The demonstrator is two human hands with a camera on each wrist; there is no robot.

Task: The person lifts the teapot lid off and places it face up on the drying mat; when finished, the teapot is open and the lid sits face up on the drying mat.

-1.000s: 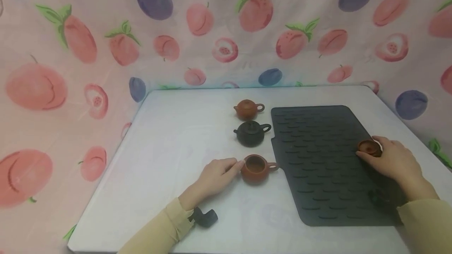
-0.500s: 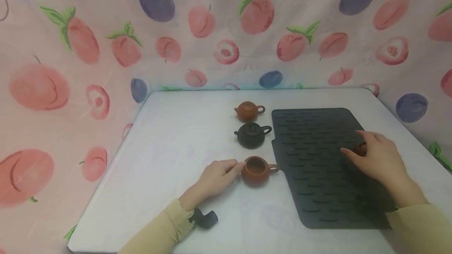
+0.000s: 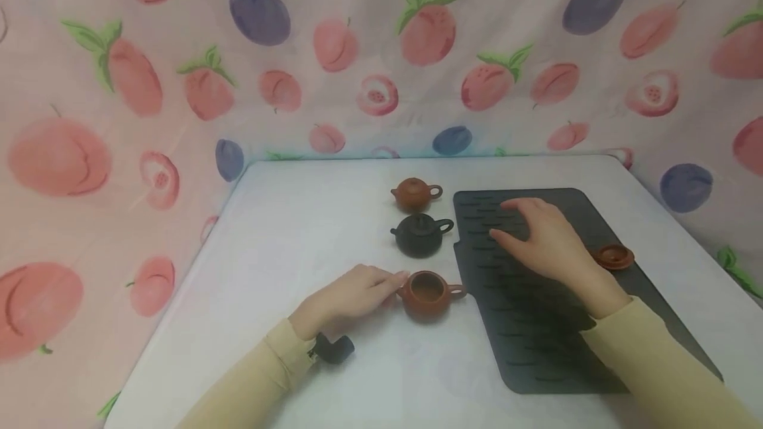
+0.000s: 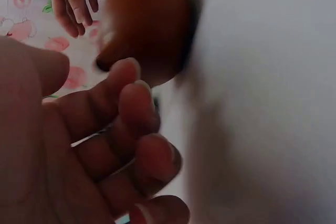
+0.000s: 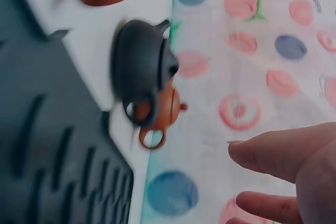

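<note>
A lidless reddish-brown teapot [image 3: 426,298] stands on the white table, its spout pointing left and its handle right. My left hand [image 3: 352,293] is at its spout, fingertips right beside it; in the left wrist view the thumb and loosely bent fingers [image 4: 137,106] are apart, with nothing between them. My right hand [image 3: 551,240] hangs over the dark ridged mat [image 3: 524,356], thumb and fingers spread and holding nothing. Behind my right wrist, the teapot's small brown lid [image 3: 615,256] lies on the mat's right side.
A black lidded teapot [image 3: 419,236] and a smaller orange-brown lidded teapot [image 3: 413,195] stand behind the lidless one, left of the mat. A fruit-print cloth [image 3: 381,51] hangs behind the table [image 3: 286,217]. A black camera mount [image 3: 335,349] sits at my left wrist.
My right hand has let go of the lid on the mat and moved left, its fingers spread. My left hand has loosened slightly beside the spout; the teapots stay in place.
</note>
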